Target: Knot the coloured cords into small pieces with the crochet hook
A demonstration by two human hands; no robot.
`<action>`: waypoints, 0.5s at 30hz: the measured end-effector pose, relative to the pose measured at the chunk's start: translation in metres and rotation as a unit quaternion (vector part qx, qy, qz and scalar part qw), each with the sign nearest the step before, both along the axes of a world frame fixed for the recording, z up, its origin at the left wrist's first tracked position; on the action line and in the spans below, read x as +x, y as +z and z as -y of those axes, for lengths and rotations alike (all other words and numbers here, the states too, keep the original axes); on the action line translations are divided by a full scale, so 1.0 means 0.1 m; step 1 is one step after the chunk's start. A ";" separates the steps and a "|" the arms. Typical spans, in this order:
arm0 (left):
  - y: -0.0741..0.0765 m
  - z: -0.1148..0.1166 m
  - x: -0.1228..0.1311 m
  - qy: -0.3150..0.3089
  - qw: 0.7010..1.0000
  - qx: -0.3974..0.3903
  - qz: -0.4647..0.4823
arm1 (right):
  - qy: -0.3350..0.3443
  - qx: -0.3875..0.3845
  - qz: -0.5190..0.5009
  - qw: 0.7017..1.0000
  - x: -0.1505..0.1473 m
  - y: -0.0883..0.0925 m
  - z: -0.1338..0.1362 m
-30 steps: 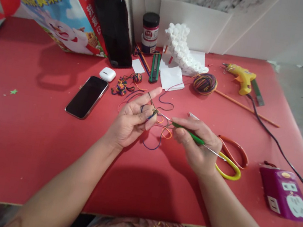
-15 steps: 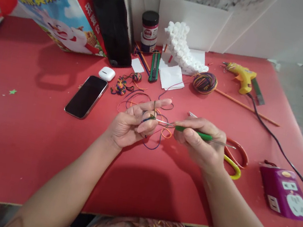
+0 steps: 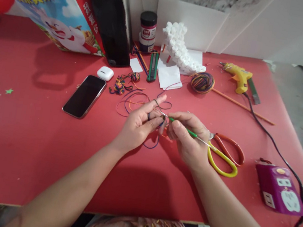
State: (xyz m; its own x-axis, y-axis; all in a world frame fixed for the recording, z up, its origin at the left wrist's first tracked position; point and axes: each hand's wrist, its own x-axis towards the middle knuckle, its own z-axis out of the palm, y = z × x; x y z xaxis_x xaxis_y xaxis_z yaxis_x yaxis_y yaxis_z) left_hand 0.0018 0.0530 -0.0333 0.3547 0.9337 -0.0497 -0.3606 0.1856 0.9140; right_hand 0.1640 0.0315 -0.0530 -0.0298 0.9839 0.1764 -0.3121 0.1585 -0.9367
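Between thumb and fingers, my left hand (image 3: 139, 127) pinches a small dark piece of crochet (image 3: 163, 119), mostly covered by the fingers. A strand of yarn loops over its raised index finger. My right hand (image 3: 192, 136) is closed round a crochet hook (image 3: 190, 132) with a green grip, its metal tip at the yarn by the left fingers. Loose multicoloured yarn (image 3: 133, 100) lies in curls on the table behind the left hand. Farther back sits the yarn ball (image 3: 202, 83). Scissors (image 3: 223, 162) with one red and one yellow handle lie right of my right hand.
On the red table (image 3: 45, 157) lie a phone (image 3: 84, 96), an earbud case (image 3: 105, 73), a green cutter (image 3: 153, 66) and a glue gun (image 3: 238, 77). A purple power socket (image 3: 281, 189) with a black cable stands at right. A white bumpy model (image 3: 180, 46) stands at the back.
Both hands have come closer together, the left shifting right and turning its back up, the right moving left and slightly up with the hook. More of the scissors shows.
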 end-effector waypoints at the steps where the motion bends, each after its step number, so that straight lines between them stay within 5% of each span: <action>1: 0.00 0.00 0.00 -0.004 1.000 0.004 -0.001 | 0.004 0.014 0.005 1.000 0.00 0.00 0.00; 15: -0.01 0.04 -0.02 -0.011 0.996 0.049 -0.069 | -0.070 0.095 0.166 0.979 0.04 0.06 -0.02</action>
State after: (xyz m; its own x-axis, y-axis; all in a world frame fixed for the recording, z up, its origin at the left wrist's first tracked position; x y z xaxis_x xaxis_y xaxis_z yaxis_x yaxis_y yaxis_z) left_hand 0.0002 0.0491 -0.0343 0.3706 0.9288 -0.0085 -0.2265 0.0993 0.9689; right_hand 0.1683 0.0334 -0.0470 0.0165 0.9329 0.3597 0.0419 0.3588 -0.9325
